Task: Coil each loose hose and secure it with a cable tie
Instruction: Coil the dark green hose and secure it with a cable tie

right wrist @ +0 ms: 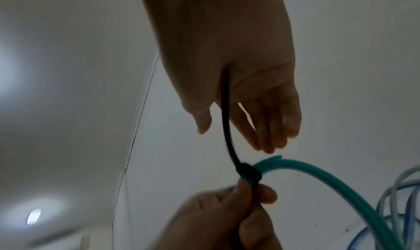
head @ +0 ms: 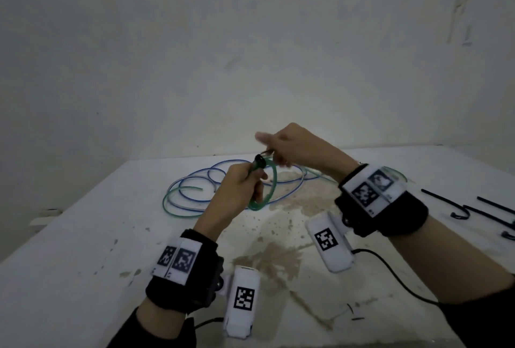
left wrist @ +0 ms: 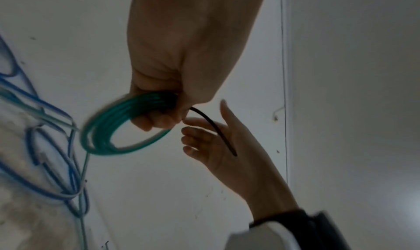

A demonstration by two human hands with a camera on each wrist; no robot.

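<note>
My left hand point(head: 239, 189) grips a small coil of green hose point(head: 267, 194) above the white table point(head: 111, 236). A black cable tie point(head: 259, 158) is wrapped round the coil just above my fist. In the right wrist view the tie's band point(right wrist: 248, 173) sits on the green coil point(right wrist: 318, 182), and its tail point(right wrist: 227, 128) runs up across my right palm. My right hand point(head: 289, 147) hovers beside the tie with straight fingers point(right wrist: 272, 128), pinching nothing. The left wrist view shows the coil point(left wrist: 109, 142) and the tail point(left wrist: 218, 130) lying over the right hand point(left wrist: 218, 155).
Loose blue hose point(head: 217, 169) and more green hose point(head: 172, 200) lie tangled on the table behind my hands. Several spare black cable ties point(head: 473, 208) lie at the right edge. A brown stain point(head: 278, 258) marks the tabletop. A bare wall stands close behind.
</note>
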